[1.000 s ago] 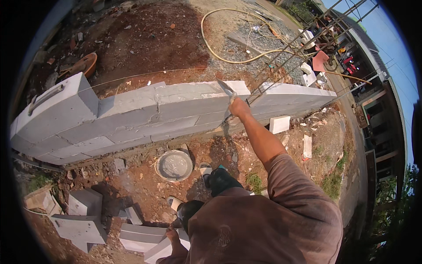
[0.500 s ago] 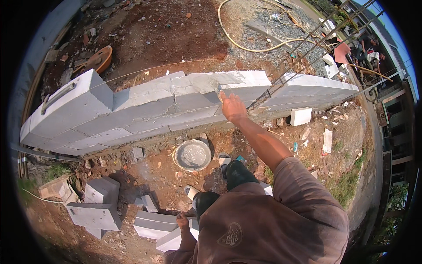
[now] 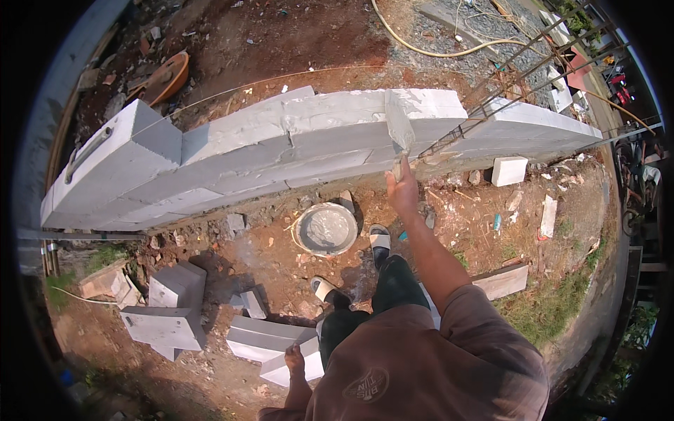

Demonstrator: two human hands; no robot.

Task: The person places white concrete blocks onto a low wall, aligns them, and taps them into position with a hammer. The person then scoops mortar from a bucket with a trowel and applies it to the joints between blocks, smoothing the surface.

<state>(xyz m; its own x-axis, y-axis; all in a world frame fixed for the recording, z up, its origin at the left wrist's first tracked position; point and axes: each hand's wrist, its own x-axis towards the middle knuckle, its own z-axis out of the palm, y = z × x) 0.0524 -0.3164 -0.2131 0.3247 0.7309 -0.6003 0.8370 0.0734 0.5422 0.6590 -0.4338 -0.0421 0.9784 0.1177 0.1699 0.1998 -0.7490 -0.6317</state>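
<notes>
Gripping a trowel (image 3: 401,131) by its handle, the right hand (image 3: 403,191) is stretched out at the near side of a pale grey block wall (image 3: 316,149), fingers wrapped snugly round the grip. The blade is smeared with grey stuff and points away from the person, overlapping the wall's top edge in this view, though I honestly can't tell if it's touching. Left hand (image 3: 295,361) hangs low by 2 pale blocks (image 3: 265,345) on the ground, fingers curled in, and I can't tell if there's anything inside them or if it touches the blocks. Between the feet and the wall sits 1 round bucket (image 3: 297,229) with wet-looking grey mortar (image 3: 327,227) in it. Over at the wall's left end, 1 block (image 3: 144,133) stands higher than the rest with a bar-shaped handle (image 3: 90,151) on top, and a thin string (image 3: 246,85) runs off from around there along the far side. To the right of the trowel, a steel rebar cage (image 3: 460,131) slants up by a gap in the wall, and 1 white block (image 3: 509,171) sits on the dirt nearby.
</notes>
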